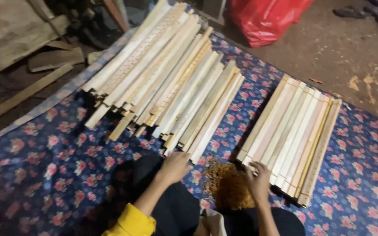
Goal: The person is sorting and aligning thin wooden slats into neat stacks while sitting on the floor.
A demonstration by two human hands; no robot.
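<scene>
**Pale wooden slats sorted on a flowered cloth**

Pale wood lies in two groups on a blue cloth (57, 175) printed with pink flowers, spread over the floor. The large pile of slats (162, 83) is heaped several layers deep and runs up toward the top of the view. The smaller row of slats (294, 140) lies side by side in one flat layer, well apart to the right.

The left hand (175, 167) reaches to the near ends of the large pile, fingers loosely spread and touching the closest slat, not closed on anything. The right hand (259, 178) rests its fingertips on the near ends of the smaller row, also unclenched. Between the hands sits a tangled golden-brown bundle (228, 183). A red plastic bag (265, 19) stands beyond the cloth, and rough boards (18, 35) lie at upper left.
</scene>
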